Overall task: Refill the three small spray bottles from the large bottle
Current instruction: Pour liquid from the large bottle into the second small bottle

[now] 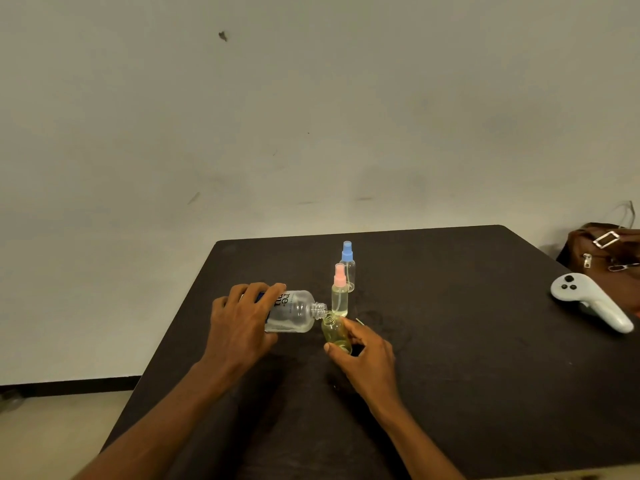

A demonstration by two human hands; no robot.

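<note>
worktop [450, 358]: dark, matte, fills the lower half of my feed. pale scuffed wall [311, 116] behind, strip of floor [52, 420] well left of the left hand.
left hand [242, 323]: wrapped over the large bottle from above, fingers curled round the body.
large bottle [294, 311]: clear, uncapped, tipped almost flat, neck pointing at the right hand. dark label lettering half covered by fingers. liquid level, I can't read it.
right hand [367, 355]: thumb and fingers pinch the lower part of the open small bottle.
open small bottle [334, 332]: between the two hands, no spray top, yellowish tint, leaning with its mouth toward the left hand. mouth sits right under the large bottle's neck; touching or a hair apart, I can't tell.
pink-capped spray bottle [339, 292]: upright, just beyond the right hand's fingertips, yellowish liquid inside.
blue-capped spray bottle [348, 266]: upright, just behind the pink one, farther from both hands, looks clear.
green sliver [360, 322]: thin, just past the right hand's fingers. can't make out what it is.
controller [588, 303]: white, lying flat well right of the right hand, near the worktop edge.
bag [606, 251]: brown, metal buckles, beyond the controller at the frame's right edge.
</note>
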